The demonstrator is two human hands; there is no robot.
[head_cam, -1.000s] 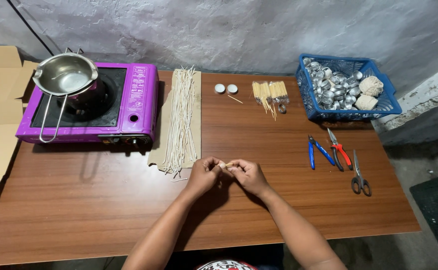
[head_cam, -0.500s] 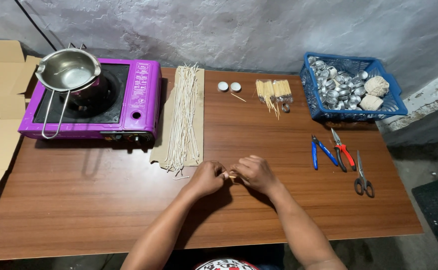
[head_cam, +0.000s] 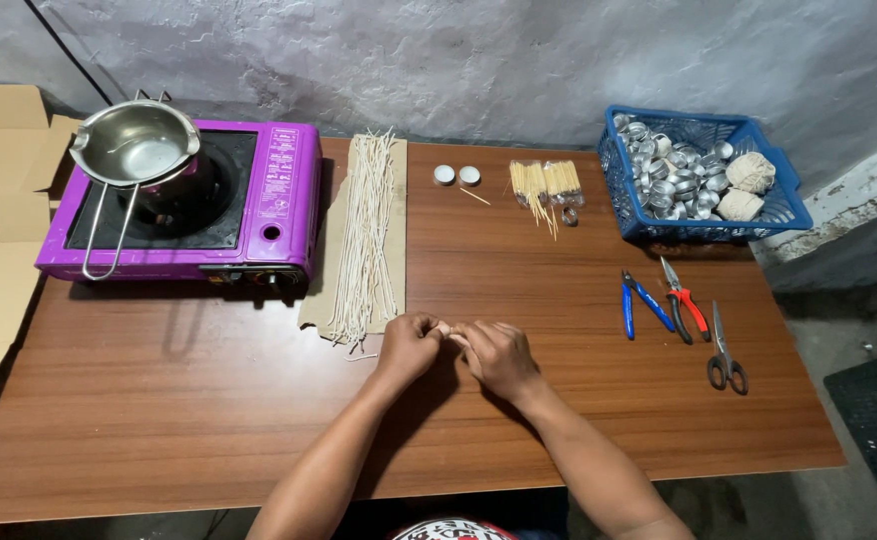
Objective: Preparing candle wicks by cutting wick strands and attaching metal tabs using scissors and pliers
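Wick piece (head_cam: 453,333), a short pale length, was pinched between the fingertips of the left hand (head_cam: 411,345) and the right hand (head_cam: 497,355), both clenched on it just above the table (head_cam: 209,420), near the middle of the front half. Most of it was hidden by the fingers. Judged light, thin and slightly stiff, likely to bend or snap if forced; best held close to each end with fingertips only.

At the table's back left corner stood a purple portable stove (head_cam: 259,200) carrying a steel pouring pot (head_cam: 137,145). Beside it, long pale wicks (head_cam: 366,235) lay on a cardboard strip (head_cam: 396,250), their near ends just left of the left hand. Along the back edge were two small metal cups (head_cam: 457,175) and bundled sticks (head_cam: 544,185). A blue basket (head_cam: 704,228) of metal cups occupied the back right corner; pliers (head_cam: 659,300) and scissors (head_cam: 723,352) lay along the right edge.
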